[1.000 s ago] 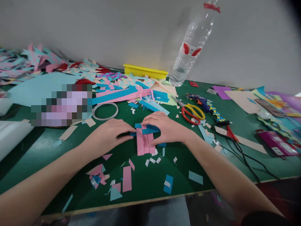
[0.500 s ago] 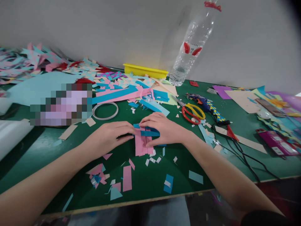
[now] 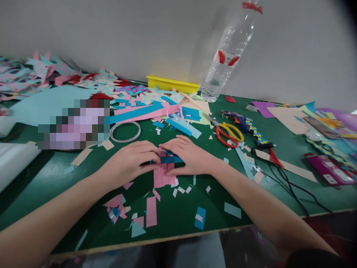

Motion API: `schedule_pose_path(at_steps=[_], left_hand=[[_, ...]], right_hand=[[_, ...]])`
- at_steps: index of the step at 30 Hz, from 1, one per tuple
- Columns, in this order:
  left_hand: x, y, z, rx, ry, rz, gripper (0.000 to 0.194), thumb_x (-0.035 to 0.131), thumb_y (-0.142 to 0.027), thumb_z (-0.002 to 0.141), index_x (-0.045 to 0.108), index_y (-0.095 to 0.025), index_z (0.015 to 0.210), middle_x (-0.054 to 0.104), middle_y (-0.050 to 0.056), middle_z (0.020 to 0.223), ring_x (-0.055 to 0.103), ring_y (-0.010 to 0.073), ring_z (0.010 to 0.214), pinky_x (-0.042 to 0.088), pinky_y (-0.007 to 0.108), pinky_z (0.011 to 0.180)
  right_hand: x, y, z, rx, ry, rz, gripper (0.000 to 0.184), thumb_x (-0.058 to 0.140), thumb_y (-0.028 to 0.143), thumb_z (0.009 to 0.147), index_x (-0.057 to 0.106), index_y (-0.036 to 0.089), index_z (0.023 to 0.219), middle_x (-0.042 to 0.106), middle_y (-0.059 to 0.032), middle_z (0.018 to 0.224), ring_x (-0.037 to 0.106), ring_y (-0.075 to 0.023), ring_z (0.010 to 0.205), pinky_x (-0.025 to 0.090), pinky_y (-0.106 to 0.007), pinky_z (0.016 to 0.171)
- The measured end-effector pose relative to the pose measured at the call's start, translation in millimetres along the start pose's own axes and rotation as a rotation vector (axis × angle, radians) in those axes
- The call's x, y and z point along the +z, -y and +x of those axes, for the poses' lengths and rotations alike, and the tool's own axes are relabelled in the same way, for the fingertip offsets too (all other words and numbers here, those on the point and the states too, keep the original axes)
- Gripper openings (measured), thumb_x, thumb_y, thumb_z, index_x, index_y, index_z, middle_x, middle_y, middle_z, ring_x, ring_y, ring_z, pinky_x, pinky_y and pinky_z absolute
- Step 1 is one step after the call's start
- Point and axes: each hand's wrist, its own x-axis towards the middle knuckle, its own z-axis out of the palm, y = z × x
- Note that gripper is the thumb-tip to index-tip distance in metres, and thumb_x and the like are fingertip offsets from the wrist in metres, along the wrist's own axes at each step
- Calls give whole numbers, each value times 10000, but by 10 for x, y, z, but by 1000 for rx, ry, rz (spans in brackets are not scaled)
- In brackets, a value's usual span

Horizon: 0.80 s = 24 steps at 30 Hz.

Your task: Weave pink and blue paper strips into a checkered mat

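A small weave of pink paper strips (image 3: 162, 177) lies on the green table in front of me, with a blue paper strip (image 3: 169, 160) running crosswise through it. My left hand (image 3: 134, 158) grips the left edge of the weave between bent fingers and thumb, close to the blue strip's end. From the right, my right hand (image 3: 189, 155) holds the same piece, fingers over its top and thumb on the pink strips below. The upper part of the weave is partly hidden under my fingers.
Scissors (image 3: 229, 134) with red and yellow handles lie right of my hands. Beyond my left hand is a roll of tape (image 3: 125, 132). A plastic bottle (image 3: 228, 52) stands behind, beside a yellow tray (image 3: 173, 85). Paper scraps litter the table; black cords (image 3: 287, 182) trail at right.
The pink and blue weave has shifted slightly left, and my right hand has moved left with it. My left hand has stayed close to its left edge.
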Motion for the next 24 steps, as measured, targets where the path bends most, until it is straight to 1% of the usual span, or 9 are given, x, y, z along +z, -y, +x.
schedule_pose_path(at_steps=[4,6,8,10,12,14,17,20,24], left_hand=[[19,9,-4,21,9,-32,202,566,-349,959,705,-207,996,723,57,1080,647,203,1049,504,332,937],[18,15,-13,15,27,-30,194,557,-326,964,709,-207,987,725,55,1099,648,201,1063,510,334,946],[8,25,-28,-14,40,-22,194,551,-315,962,717,-214,965,725,52,1113,651,202,1060,522,336,938],[-4,39,-48,-37,53,-17,193,557,-314,956,725,-220,956,725,52,1119,653,206,1060,528,335,929],[-14,52,-66,-37,55,-18,194,559,-308,953,728,-219,920,731,52,1089,658,206,1043,531,324,911],[-20,56,-76,-30,42,-9,199,559,-296,953,718,-208,871,735,54,1042,663,208,1016,530,319,891],[-31,34,-71,-16,26,42,195,560,-280,951,697,-183,851,729,66,971,670,218,954,530,340,858],[-46,-5,-53,-8,30,72,183,544,-257,956,692,-176,886,723,71,971,669,224,938,531,361,850],[-49,-34,-51,-3,26,50,204,512,-250,970,705,-189,946,725,72,1055,657,227,1023,542,363,880]], right_hand=[[6,7,5,-18,-49,10,709,597,555,886,356,182,1439,526,-128,1421,436,-257,1355,174,-495,1191],[-58,18,-3,-23,-116,11,658,618,545,877,421,191,1395,560,-120,1375,476,-254,1301,228,-468,1158],[-165,47,-17,-14,-164,12,533,631,521,878,535,191,1286,657,-101,1188,565,-238,1131,336,-417,1051],[-286,99,-26,-19,-89,1,389,616,500,899,630,191,1134,698,-55,966,599,-203,927,375,-370,925],[-386,167,-21,-35,-15,-40,376,636,497,887,654,192,1106,694,-36,899,580,-194,874,363,-346,849],[-443,233,-4,-45,20,-81,334,634,463,901,663,187,1085,696,-30,900,570,-185,863,346,-335,824],[-443,282,5,-18,-11,-166,272,577,406,949,673,168,1039,698,-40,905,560,-182,845,338,-335,801],[-373,260,-45,5,-50,-199,286,563,427,952,673,172,1018,695,-53,925,561,-200,893,340,-346,816],[-238,194,-153,40,-98,-130,288,621,462,907,671,195,1004,666,-54,1016,558,-198,958,356,-348,867]])
